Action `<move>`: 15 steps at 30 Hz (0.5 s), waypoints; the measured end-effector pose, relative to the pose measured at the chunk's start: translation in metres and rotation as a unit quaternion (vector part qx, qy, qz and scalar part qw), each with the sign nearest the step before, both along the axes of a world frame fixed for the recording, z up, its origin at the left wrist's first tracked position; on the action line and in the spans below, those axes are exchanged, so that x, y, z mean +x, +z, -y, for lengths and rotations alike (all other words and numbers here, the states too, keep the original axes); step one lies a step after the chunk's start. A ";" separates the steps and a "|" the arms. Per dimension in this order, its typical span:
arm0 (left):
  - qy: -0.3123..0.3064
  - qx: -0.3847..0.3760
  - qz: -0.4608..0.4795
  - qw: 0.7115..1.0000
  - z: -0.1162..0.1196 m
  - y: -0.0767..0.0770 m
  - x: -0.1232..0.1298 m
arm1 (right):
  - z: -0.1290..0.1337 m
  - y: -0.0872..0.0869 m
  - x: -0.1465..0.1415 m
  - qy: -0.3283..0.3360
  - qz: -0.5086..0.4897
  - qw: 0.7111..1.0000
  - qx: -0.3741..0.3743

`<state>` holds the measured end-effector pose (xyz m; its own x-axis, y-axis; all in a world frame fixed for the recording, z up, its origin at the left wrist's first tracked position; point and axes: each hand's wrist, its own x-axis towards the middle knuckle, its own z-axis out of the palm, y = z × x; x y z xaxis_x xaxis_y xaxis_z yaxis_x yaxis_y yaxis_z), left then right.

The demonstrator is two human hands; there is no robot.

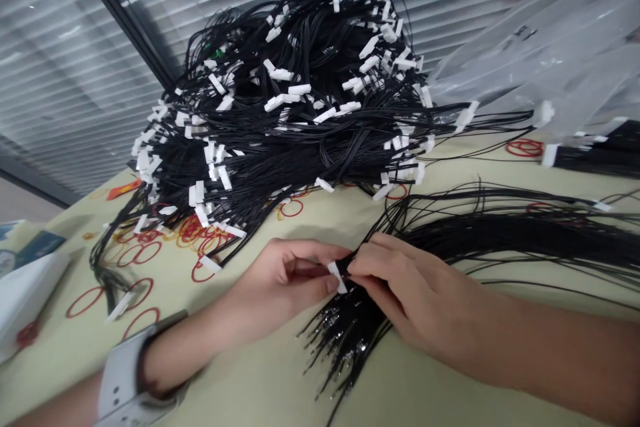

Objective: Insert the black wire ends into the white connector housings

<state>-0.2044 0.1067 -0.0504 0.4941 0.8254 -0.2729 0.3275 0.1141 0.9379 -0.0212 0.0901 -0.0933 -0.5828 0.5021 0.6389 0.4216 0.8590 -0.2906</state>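
Note:
My left hand (290, 280) pinches a small white connector housing (337, 277) between thumb and fingertips. Right beside it my right hand (400, 280) is closed, its thumb and forefinger pinched at the connector's edge around what looks like a thin black wire, mostly hidden by the fingers. Beneath both hands lies a bundle of loose black wires (510, 237). Its bare ends, tipped with shiny metal terminals (340, 340), fan out toward the front, and the rest runs off to the right.
A big heap of black wire harnesses (300, 140) with white connectors stands behind my hands. Red and yellow rubber bands (193, 233) are scattered at left. A clear plastic bag (550, 47) lies at back right, a white box (30, 300) at the left edge. Window blinds (125, 67) rise behind.

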 end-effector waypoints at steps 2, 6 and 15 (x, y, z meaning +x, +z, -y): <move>0.000 -0.006 0.011 1.000 -0.001 -0.001 -0.002 | 0.000 0.001 0.000 -0.001 0.004 1.000 0.005; 0.015 0.001 -0.004 1.000 -0.003 -0.005 -0.007 | 0.000 0.003 0.000 -0.021 -0.007 0.999 0.025; 0.006 -0.019 -0.001 1.000 -0.004 -0.010 -0.010 | 0.001 -0.001 0.001 -0.005 0.012 1.000 -0.006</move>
<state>-0.2147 0.1109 -0.0600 0.4835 0.8208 -0.3040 0.3270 0.1528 0.9326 -0.0206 0.0893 -0.0942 -0.5933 0.5150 0.6186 0.4369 0.8515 -0.2899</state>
